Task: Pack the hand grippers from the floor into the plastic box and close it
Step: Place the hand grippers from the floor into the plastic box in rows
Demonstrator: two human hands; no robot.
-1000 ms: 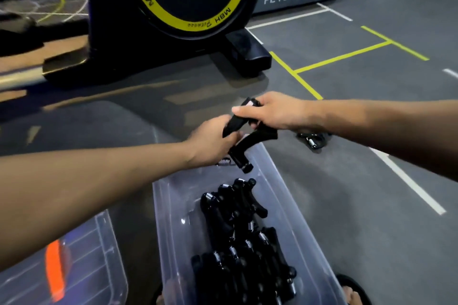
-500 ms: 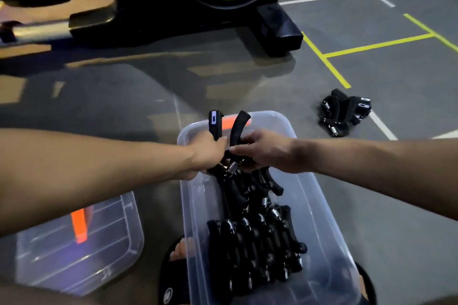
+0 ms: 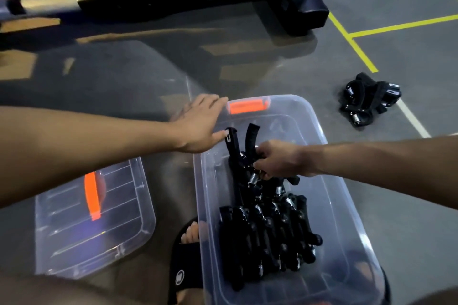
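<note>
One view only, the camera on my head, wide-angle, tilted steeply down and forward over the floor. Close range: my forearms enter from 9 and 3 o'clock, and my left hand [image 3: 198, 126] and right hand [image 3: 277, 158] meet near centre above the plastic box [image 3: 329, 205]. The machine base [image 3: 302, 5] sits far off at 12 o'clock; my sandal [image 3: 186, 262] is at 6. Edges bend.
</note>
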